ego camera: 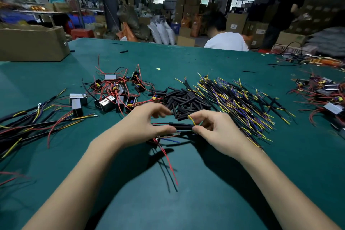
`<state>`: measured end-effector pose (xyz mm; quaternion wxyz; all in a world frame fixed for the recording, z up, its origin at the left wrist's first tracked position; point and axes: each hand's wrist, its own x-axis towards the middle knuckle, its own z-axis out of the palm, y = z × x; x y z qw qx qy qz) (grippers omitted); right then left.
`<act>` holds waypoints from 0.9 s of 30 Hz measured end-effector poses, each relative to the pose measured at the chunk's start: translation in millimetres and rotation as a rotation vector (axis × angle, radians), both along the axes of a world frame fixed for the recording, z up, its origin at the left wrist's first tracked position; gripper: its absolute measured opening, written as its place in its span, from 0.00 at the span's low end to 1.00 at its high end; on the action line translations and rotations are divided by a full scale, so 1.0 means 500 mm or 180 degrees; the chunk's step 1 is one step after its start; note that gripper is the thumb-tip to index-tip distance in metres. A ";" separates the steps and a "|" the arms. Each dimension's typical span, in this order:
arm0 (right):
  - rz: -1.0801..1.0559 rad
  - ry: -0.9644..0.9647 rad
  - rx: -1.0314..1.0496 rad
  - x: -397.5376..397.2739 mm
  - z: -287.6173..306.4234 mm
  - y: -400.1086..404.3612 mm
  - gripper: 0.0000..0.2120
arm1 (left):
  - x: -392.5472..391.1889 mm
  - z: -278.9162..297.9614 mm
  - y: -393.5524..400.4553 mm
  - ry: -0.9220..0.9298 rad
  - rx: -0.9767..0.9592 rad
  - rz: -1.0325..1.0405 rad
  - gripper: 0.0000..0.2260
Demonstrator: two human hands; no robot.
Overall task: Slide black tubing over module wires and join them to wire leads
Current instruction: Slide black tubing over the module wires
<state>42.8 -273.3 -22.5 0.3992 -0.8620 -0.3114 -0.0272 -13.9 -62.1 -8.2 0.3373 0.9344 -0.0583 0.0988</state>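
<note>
Head view shows a short piece of black tubing (pixel 182 126) held level above the green bench (pixel 186 201), its long axis running left to right between the two hands. The left hand (pixel 147 123) pinches the tubing's left end between thumb and fingers; the right hand (pixel 211 127) pinches the right end, where a yellow wire (pixel 192 120) sticks up out of the tubing, just beside the right fingertips. A thin red wire (pixel 166 155) hangs from below the tubing's left end and trails toward the camera, and a blue wire (pixel 172 140) shows just under the tubing. Both hands are about equally near the tubing, one at each end, so any further sliding would run along that left-right axis.

Beyond the tubing, away from the camera, lies the heap of loose tube pieces (pixel 183 100). Right of the tubing spreads the fan of wire leads (pixel 240 102); beyond it to the left sits the cluster of modules (pixel 115 93).

Fingers hide both tube ends, so I cannot tell which wires run inside or whether any joint is made. The left fingertips are blurred, and the module feeding the red wire is not clearly visible.
</note>
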 end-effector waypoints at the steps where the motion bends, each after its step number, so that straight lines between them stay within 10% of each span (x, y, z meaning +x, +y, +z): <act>1: 0.0011 -0.0043 -0.0071 -0.001 0.000 0.001 0.10 | 0.000 -0.001 0.005 0.0241 0.0001 0.0018 0.17; 14: -0.0041 -0.0054 -0.0117 -0.009 0.005 0.001 0.01 | 0.001 -0.001 0.006 0.0391 -0.0188 -0.0166 0.04; 23: -0.0520 -0.1040 -0.0467 -0.005 0.036 -0.003 0.02 | 0.004 -0.013 -0.043 -0.0242 0.0014 0.0079 0.11; 27: -0.0809 -0.1515 -0.0447 0.007 0.108 0.001 0.03 | -0.003 -0.024 -0.093 -0.1492 -0.0147 0.0545 0.15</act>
